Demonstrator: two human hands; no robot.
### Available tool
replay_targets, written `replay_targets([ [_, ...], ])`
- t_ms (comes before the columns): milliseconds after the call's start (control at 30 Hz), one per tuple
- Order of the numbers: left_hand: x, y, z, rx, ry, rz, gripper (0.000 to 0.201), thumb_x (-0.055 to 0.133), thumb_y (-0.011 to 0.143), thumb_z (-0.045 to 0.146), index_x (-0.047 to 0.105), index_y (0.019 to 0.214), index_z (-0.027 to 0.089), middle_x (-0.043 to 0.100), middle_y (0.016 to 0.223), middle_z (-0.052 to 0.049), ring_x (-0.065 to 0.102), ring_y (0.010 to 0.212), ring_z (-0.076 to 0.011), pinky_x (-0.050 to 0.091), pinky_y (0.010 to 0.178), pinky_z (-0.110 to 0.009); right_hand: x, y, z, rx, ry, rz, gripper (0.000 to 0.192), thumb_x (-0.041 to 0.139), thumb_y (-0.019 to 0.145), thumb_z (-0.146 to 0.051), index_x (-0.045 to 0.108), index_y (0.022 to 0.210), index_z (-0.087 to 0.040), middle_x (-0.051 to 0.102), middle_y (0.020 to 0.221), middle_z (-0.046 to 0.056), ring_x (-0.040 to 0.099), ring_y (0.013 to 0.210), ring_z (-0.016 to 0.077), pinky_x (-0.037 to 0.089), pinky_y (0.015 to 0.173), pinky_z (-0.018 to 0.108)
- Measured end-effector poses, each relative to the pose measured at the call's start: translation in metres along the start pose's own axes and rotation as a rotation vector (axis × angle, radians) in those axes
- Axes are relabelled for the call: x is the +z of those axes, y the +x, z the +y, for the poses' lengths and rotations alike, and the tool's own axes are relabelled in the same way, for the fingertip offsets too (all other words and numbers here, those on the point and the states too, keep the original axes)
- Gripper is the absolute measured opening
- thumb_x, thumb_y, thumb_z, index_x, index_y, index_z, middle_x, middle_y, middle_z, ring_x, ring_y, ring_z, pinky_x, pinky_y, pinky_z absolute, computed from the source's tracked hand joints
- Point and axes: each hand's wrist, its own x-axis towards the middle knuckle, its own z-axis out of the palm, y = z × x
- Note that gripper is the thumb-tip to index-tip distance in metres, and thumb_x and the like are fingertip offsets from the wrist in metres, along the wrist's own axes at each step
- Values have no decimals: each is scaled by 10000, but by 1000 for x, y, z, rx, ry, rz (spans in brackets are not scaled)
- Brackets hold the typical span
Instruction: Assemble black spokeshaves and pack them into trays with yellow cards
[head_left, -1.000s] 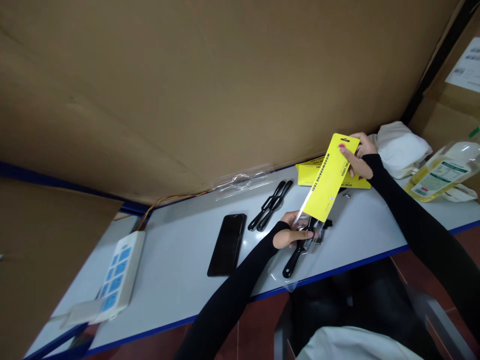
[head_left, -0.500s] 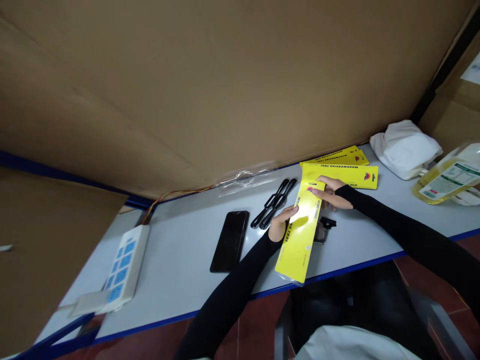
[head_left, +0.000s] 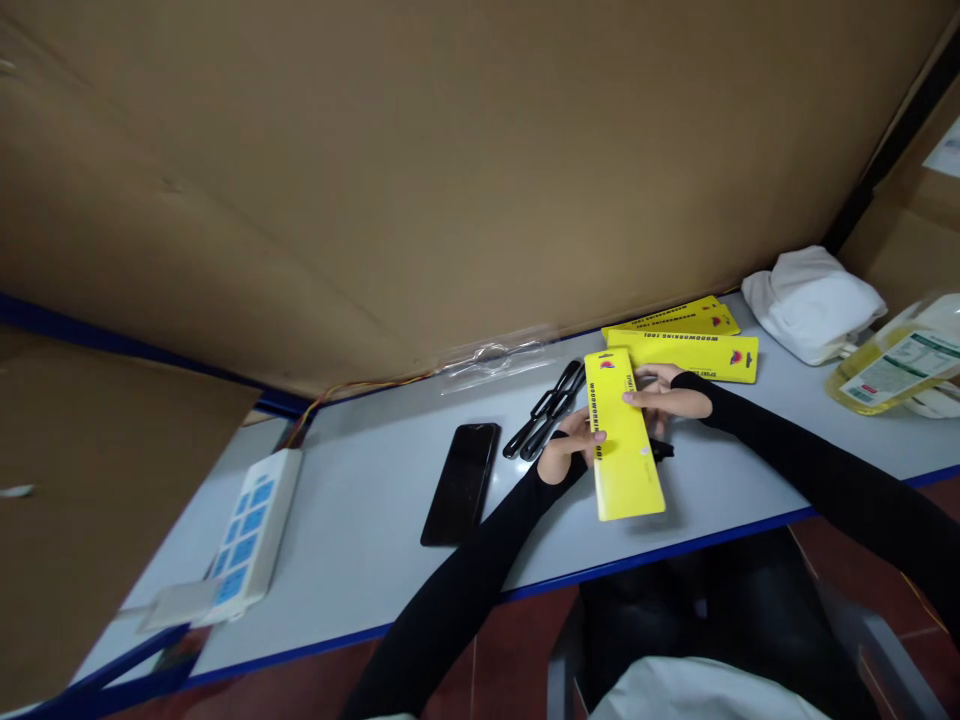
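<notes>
Between my two hands is a yellow packaging card (head_left: 626, 440) printed "WOODWORKING TOOL", its hang-hole end pointing away from me. My left hand (head_left: 568, 446) grips its left edge, thumb on the front. Closed on the card's right edge is my right hand (head_left: 660, 398), thumb also on the printed face. Beside my left hand lie two black spokeshave bodies (head_left: 551, 405), side by side on the table. A small black part (head_left: 662, 450) peeks out from behind the card near my right hand; most of it is hidden.
More yellow cards (head_left: 690, 355) lie behind my right hand. A black phone (head_left: 460, 483) and white power strip (head_left: 251, 530) are to the left. Clear plastic packaging (head_left: 495, 358) lies at the back. A white cloth bundle (head_left: 814, 303) and bottle of yellow liquid (head_left: 892, 365) stand right.
The card has turned, its near end swinging right and lifting away from the table's front edge. My right hand has slid down its edge; the clear plastic beneath its near end no longer shows.
</notes>
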Motion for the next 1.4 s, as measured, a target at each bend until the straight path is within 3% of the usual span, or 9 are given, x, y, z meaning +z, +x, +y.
replay_targets([
  [133, 3, 0, -6, 61, -98, -35, 890, 948, 629, 381, 635, 1415, 105, 782, 1217, -201, 743, 1151, -411, 615, 898, -432, 0, 4, 6, 6, 11, -12, 671, 982, 667, -563, 644, 1094, -173, 828, 1002, 110, 776, 675, 205, 653, 499, 286],
  [300, 1, 1, -8, 113, -161, -67, 1004, 960, 622, 304, 558, 1533, 178, 702, 1395, -208, 646, 1344, -408, 519, 1127, -534, -7, 0, 4, -61, 5, -38, 565, 1006, 661, -486, 695, 1020, -179, 824, 1069, 84, 799, 930, 198, 676, 785, 277],
  [433, 5, -5, -6, 146, -116, -91, 972, 948, 688, 244, 541, 1570, 253, 652, 1490, -165, 612, 1403, -371, 453, 1211, -549, -15, -4, 1, -21, -23, -64, 648, 1006, 624, -547, 642, 1016, -184, 823, 916, 58, 771, 717, 178, 628, 627, 264],
  [567, 15, -11, -5, 286, 89, -93, 675, 894, 800, 276, 688, 1443, 256, 646, 1512, -147, 578, 1439, -395, 578, 1092, -528, -32, -7, -3, -12, -76, -21, 653, 974, 677, -562, 651, 1109, -195, 820, 883, 50, 735, 616, 173, 571, 522, 255],
  [667, 13, -11, -1, 482, 348, 26, 429, 820, 871, 294, 788, 1298, 278, 711, 1421, -122, 706, 1270, -358, 666, 866, -425, -58, -13, -8, -32, -141, 110, 661, 960, 713, -546, 652, 1188, -205, 822, 904, 63, 751, 637, 191, 577, 519, 260],
  [800, -13, -5, 13, 674, 856, 381, 156, 713, 909, 261, 848, 987, 250, 807, 1064, -92, 762, 902, -247, 612, 698, -338, -101, -28, -20, -187, -184, 154, 648, 890, 797, -574, 630, 1296, -253, 821, 1112, 90, 788, 777, 220, 629, 632, 300],
  [1000, -53, 2, 22, 367, 1466, 639, 321, 791, 819, 353, 818, 1096, 193, 764, 1053, -128, 707, 1037, -319, 576, 981, -435, -115, -46, -30, -186, -497, 69, 526, 844, 800, -609, 736, 1165, -246, 817, 1112, 80, 772, 880, 249, 603, 721, 341],
  [1200, -50, 0, 19, 158, 1537, 678, 371, 763, 872, 367, 789, 1225, 257, 723, 1173, -93, 733, 960, -264, 580, 918, -366, -95, -44, -30, -155, -802, -1, 539, 755, 819, -616, 766, 1186, -221, 805, 1123, 79, 744, 940, 267, 548, 749, 350],
  [1400, -45, 0, 20, 109, 1610, 684, 278, 686, 954, 377, 811, 1188, 296, 711, 1237, -68, 734, 843, -223, 570, 869, -370, -97, -36, -25, -151, -990, 227, 484, 759, 828, -507, 787, 1242, -258, 802, 1207, 74, 736, 1034, 297, 543, 871, 405],
])
